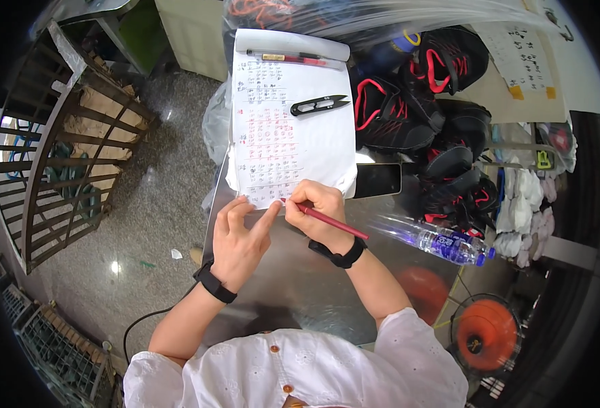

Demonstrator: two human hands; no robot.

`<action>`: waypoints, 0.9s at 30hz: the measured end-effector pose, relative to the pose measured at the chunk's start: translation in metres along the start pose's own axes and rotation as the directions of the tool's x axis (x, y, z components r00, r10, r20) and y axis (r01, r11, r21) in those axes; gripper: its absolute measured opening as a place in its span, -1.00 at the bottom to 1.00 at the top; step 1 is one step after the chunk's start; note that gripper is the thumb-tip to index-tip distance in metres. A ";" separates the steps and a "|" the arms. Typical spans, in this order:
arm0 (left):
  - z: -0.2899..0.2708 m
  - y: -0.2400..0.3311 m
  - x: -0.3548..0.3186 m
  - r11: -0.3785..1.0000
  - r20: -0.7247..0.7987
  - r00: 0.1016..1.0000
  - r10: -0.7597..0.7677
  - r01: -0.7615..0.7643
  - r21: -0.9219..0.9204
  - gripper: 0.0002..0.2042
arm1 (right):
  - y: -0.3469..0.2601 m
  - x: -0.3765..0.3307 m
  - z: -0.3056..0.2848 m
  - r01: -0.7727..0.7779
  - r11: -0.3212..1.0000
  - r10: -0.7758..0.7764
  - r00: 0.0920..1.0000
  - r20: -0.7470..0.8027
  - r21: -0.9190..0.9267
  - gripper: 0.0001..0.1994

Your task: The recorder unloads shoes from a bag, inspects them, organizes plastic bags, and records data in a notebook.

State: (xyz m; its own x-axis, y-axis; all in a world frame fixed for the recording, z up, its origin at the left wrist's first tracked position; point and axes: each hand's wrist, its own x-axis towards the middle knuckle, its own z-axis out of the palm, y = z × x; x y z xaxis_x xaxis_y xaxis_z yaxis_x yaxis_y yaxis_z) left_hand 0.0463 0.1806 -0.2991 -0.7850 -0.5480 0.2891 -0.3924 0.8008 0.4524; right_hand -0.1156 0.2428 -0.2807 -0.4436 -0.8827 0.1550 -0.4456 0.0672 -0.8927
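Observation:
A white notepad [327, 149] with its top page rolled back lies on the metal table, covered in handwritten columns in black and red. My right hand [322, 207] is closed around a red pen [337, 224], its tip at the lower edge of the page. Beside it, my left hand [239, 236] rests on the bottom of the pad with fingers stretched and parted, holding nothing. Black thread snips [319, 105] lie across the upper page. Above them is a capped pen [290, 58].
Right of the pad are a dark phone [378, 180], several black-and-red shoes [390, 115] and clear plastic bottles [443, 243]. An orange round fan [485, 333] stands at lower right. A metal rack [75, 156] is on the left; plastic wrapping [395, 17] covers the far side.

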 end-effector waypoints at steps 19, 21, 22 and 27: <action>0.000 0.000 0.001 1.000 -0.016 1.000 -0.008 0.008 -0.010 -0.51 | 0.002 -0.002 0.001 0.066 0.998 -0.067 0.998 -0.018 -0.017 -0.84; 0.000 -0.001 0.000 1.000 -0.012 1.000 -0.011 0.010 -0.014 -0.51 | 0.001 -0.002 0.002 0.062 0.998 -0.062 0.997 -0.037 -0.003 -0.84; 0.000 -0.001 -0.001 1.000 -0.018 1.000 -0.008 0.008 -0.010 -0.51 | 0.002 -0.002 0.002 0.066 0.998 -0.067 0.997 -0.031 -0.023 -0.84; 0.002 -0.003 -0.003 1.000 -0.028 1.000 -0.005 0.004 -0.008 -0.52 | 0.001 -0.001 0.005 0.079 0.995 -0.083 0.995 -0.057 -0.067 -0.84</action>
State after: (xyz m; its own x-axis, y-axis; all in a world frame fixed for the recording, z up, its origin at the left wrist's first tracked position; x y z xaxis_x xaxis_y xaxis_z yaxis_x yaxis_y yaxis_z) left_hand 0.0490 0.1803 -0.3028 -0.7692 -0.5582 0.3109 -0.3921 0.7966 0.4601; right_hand -0.1116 0.2415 -0.2840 -0.4490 -0.8571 0.2525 -0.5307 0.0284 -0.8471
